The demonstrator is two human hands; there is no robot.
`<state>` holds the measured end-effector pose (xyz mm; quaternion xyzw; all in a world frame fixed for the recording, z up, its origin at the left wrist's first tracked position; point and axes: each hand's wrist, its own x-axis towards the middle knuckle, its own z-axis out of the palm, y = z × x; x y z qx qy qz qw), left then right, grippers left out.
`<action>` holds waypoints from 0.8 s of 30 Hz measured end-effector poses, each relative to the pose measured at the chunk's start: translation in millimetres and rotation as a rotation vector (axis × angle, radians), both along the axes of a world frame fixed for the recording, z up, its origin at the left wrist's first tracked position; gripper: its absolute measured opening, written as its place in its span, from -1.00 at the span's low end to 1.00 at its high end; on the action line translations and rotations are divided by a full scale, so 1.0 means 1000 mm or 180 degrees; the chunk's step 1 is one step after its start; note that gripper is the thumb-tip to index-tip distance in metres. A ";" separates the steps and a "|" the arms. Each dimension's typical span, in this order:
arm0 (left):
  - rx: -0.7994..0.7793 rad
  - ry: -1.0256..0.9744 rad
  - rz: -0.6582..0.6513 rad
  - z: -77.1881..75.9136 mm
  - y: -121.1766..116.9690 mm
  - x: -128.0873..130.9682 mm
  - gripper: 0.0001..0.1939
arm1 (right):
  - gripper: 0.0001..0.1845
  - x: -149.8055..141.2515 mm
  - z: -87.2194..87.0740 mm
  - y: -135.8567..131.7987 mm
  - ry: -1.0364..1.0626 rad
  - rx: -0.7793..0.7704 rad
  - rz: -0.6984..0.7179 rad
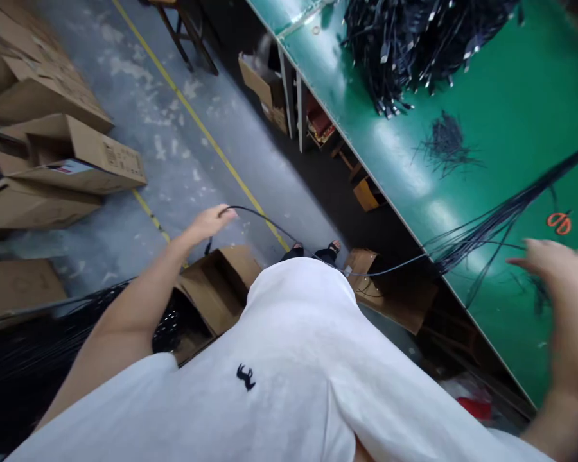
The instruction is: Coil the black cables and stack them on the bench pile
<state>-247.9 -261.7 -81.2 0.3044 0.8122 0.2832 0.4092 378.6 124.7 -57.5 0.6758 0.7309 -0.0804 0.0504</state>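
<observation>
A thin black cable is pinched in my left hand, held out over the floor, with a short end hanging below the hand. From there the cable sags past my white shirt and rises over the green table's edge. My right hand, slightly blurred, is above the table with a stretch of cable running into its fingers. Beside it, a long bundle of black cables fans out toward the table edge. Orange-handled scissors lie close to my right hand.
A large heap of black cables with metal plugs sits on the green table, near a pile of short black strips. Cardboard boxes stand at left, and an opened box is by my left arm. Black cables fill the lower left.
</observation>
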 end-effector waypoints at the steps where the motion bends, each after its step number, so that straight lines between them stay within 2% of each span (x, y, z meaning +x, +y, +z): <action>1: -0.0024 -0.0223 -0.0141 0.000 0.013 0.025 -0.95 | -0.46 -0.042 -0.009 -0.025 0.0126 -0.0424 0.0298; 3: 0.0110 -0.1362 -0.0624 0.006 0.041 0.076 -0.91 | -0.41 -0.139 -0.024 -0.090 0.1129 -0.1016 0.1262; 5: 0.0164 -0.2288 -0.0970 0.020 0.062 0.113 -0.84 | -0.33 -0.224 -0.037 -0.158 0.2390 -0.1784 0.2058; 6: 0.0197 -0.2599 -0.0919 0.030 0.069 0.120 -0.83 | -0.34 -0.253 -0.044 -0.188 0.2819 -0.2197 0.2266; 7: 0.0346 -0.2801 -0.0653 0.041 0.072 0.119 -0.84 | -0.38 -0.269 -0.051 -0.211 0.2996 -0.2578 0.2362; 8: 0.0601 -0.2893 -0.0230 0.052 0.072 0.109 -0.85 | -0.43 -0.272 -0.059 -0.227 0.2897 -0.2721 0.2178; 10: 0.1412 -0.2799 0.0854 0.074 0.064 0.069 -0.72 | -0.46 -0.244 -0.073 -0.239 0.2561 -0.2418 0.1474; 12: 0.1967 -0.2604 0.1287 0.087 0.053 0.025 -0.50 | -0.48 -0.189 -0.083 -0.235 0.2244 -0.1868 0.0835; 13: 0.2210 -0.2513 0.1519 0.089 0.049 0.010 -0.48 | -0.50 -0.161 -0.084 -0.231 0.2140 -0.1684 0.0636; 15: 0.2002 -0.2352 0.1571 0.079 0.047 0.006 -0.54 | -0.56 -0.122 -0.078 -0.229 0.1935 -0.1553 0.0597; 16: 0.1654 -0.2294 0.1400 0.070 0.050 0.018 -0.61 | -0.60 -0.116 -0.070 -0.232 0.1840 -0.1591 0.0788; 17: 0.1219 -0.2184 0.1057 0.059 0.055 0.038 -0.70 | -0.63 -0.118 -0.060 -0.235 0.1784 -0.1655 0.1090; 19: 0.0565 -0.1890 0.0001 0.038 0.069 0.093 -0.82 | -0.67 -0.143 -0.034 -0.238 0.1878 -0.1667 0.1749; 20: 0.0409 -0.1828 -0.0512 0.030 0.076 0.122 -0.80 | -0.68 -0.162 -0.019 -0.236 0.2058 -0.1584 0.1954; 22: 0.0499 -0.1717 -0.1324 0.020 0.086 0.168 -0.71 | -0.71 -0.197 0.009 -0.219 0.2594 -0.1307 0.1898; 24: 0.0625 -0.1893 -0.1791 0.020 0.092 0.193 -0.63 | -0.76 -0.218 0.029 -0.192 0.2983 -0.1168 0.1661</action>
